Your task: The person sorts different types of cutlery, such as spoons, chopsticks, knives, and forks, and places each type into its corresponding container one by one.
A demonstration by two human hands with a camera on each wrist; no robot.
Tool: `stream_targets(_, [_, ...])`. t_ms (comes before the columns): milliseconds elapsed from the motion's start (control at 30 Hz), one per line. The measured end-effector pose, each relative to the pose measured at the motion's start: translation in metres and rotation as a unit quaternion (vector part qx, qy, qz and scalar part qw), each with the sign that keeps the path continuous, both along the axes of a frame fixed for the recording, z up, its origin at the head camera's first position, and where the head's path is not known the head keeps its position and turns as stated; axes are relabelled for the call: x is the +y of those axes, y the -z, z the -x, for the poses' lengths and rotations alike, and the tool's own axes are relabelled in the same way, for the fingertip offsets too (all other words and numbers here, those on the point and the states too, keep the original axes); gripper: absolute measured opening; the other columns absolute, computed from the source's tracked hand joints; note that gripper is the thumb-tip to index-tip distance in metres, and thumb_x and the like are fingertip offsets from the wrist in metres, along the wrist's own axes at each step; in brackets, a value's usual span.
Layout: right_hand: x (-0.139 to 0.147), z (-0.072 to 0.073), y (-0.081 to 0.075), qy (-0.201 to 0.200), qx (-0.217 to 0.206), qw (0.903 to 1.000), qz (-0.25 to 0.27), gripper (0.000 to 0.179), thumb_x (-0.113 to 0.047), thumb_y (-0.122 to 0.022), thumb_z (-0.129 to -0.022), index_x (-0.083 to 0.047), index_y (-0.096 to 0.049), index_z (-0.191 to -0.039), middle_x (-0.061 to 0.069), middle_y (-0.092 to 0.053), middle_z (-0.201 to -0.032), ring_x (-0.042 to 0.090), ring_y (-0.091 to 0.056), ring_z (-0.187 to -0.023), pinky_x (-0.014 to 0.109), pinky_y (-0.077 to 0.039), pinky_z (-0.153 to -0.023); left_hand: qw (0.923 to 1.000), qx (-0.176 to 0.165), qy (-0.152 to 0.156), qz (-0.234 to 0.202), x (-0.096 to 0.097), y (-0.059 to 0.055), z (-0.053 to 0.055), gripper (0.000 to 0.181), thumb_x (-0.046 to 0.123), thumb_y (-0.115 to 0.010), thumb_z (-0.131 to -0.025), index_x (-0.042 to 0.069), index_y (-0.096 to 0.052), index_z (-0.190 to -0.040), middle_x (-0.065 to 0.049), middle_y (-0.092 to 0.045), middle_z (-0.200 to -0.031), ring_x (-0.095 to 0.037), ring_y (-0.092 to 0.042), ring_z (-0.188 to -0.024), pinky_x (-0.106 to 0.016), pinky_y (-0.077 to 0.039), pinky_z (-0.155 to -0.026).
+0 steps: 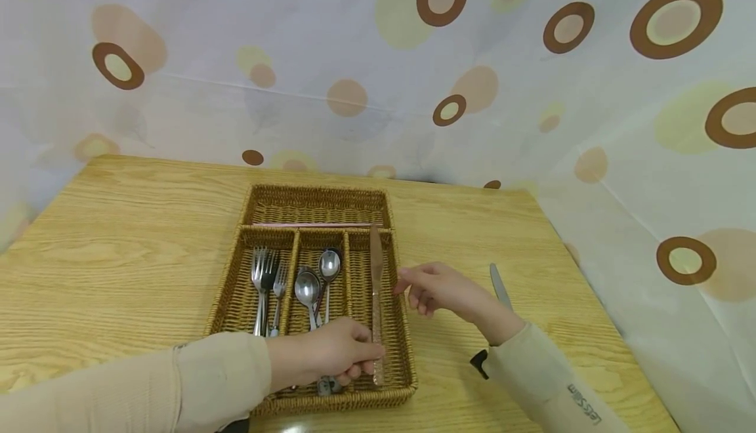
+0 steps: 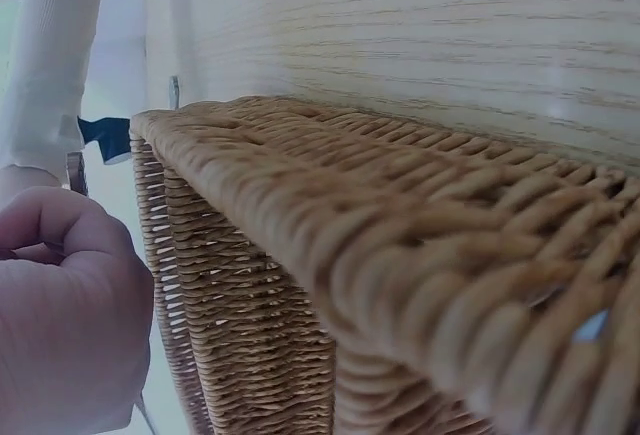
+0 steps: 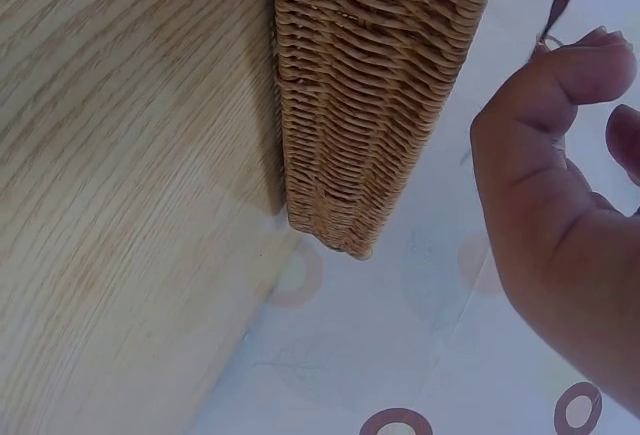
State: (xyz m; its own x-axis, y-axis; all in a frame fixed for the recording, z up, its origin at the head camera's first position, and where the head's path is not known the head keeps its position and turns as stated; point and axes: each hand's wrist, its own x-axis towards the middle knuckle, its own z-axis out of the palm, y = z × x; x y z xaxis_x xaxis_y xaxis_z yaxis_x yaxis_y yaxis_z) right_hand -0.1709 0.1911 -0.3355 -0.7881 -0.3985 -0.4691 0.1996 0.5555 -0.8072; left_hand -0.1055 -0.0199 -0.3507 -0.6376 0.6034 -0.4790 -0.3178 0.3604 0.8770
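My left hand (image 1: 339,351) pinches the lower end of a copper-coloured table knife (image 1: 376,269) between thumb and fingers. The knife points away from me above the right-hand compartment of a woven cutlery basket (image 1: 406,348); whether it touches the bottom I cannot tell. My right hand (image 1: 445,290) hovers just off the basket's right rim, fingers loosely bent and holding nothing. Forks (image 1: 262,282) lie in the left compartment. Spoons (image 1: 307,288) fill the middle one, partly hidden by my left hand.
A thin pinkish rod (image 1: 319,225) lies along the divider of the basket's back compartment. Another knife (image 1: 499,285) lies on the wooden table (image 1: 461,229) to the right, partly behind my right forearm. A patterned curtain (image 1: 348,138) hangs behind and to the right.
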Motion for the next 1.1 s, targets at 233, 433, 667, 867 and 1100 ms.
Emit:
stream_targets(233, [0.004,-0.001,-0.002,0.002,0.007,1.0000,0.003,0.055,-0.042,-0.041,-0.098,0.009,-0.058,-0.110,-0.002,-0.053,-0.065,0.009,-0.047,-0.056,0.023,-0.044,-0.056,0.9994,-0.033,0.001,-0.005,0.001,0.002,0.000,0.030,0.016,-0.049,-0.097,0.012,-0.050,-0.067,0.003,-0.047,-0.065,-0.003,-0.033,-0.050,-0.014,-0.030,-0.047])
stream_targets(433, [0.009,-0.004,-0.004,0.012,0.009,0.9999,-0.003,0.052,-0.040,-0.041,-0.099,0.007,-0.058,-0.110,-0.002,-0.053,-0.066,0.010,-0.048,-0.057,0.025,-0.044,-0.057,0.9976,-0.069,-0.001,0.003,0.003,0.005,0.002,0.035,0.016,-0.047,-0.098,0.013,-0.049,-0.063,0.004,-0.045,-0.063,-0.004,-0.031,-0.050,-0.014,-0.028,-0.047])
stream_targets(667, [0.021,-0.005,-0.003,0.034,0.012,0.9993,-0.008,0.053,-0.041,-0.042,-0.098,0.008,-0.056,-0.111,-0.001,-0.053,-0.066,0.010,-0.047,-0.057,0.027,-0.043,-0.057,0.9969,-0.074,0.003,0.024,0.005,0.004,0.001,0.036,0.014,-0.047,-0.097,0.013,-0.049,-0.060,0.005,-0.042,-0.057,-0.002,-0.026,-0.046,-0.013,-0.022,-0.043])
stream_targets(867, [0.048,-0.005,-0.005,0.068,0.023,0.9972,-0.021,0.052,-0.040,-0.041,-0.099,0.009,-0.054,-0.113,-0.001,-0.053,-0.067,0.010,-0.047,-0.058,0.027,-0.043,-0.056,0.9907,-0.130,0.041,0.004,0.008,0.002,-0.001,0.018,0.015,-0.046,-0.094,0.004,-0.056,-0.083,0.005,-0.044,-0.056,0.001,-0.024,-0.044,-0.010,-0.017,-0.041])
stream_targets(1100, [0.084,-0.007,-0.012,0.097,0.033,0.9934,-0.052,0.057,-0.043,-0.041,-0.098,0.009,-0.051,-0.117,-0.002,-0.052,-0.069,0.009,-0.047,-0.058,0.026,-0.044,-0.057,0.9906,-0.131,0.037,-0.004,0.009,0.000,-0.001,0.029,0.018,-0.048,-0.093,-0.002,-0.049,-0.114,0.002,-0.050,-0.060,0.000,-0.028,-0.045,-0.009,-0.020,-0.041])
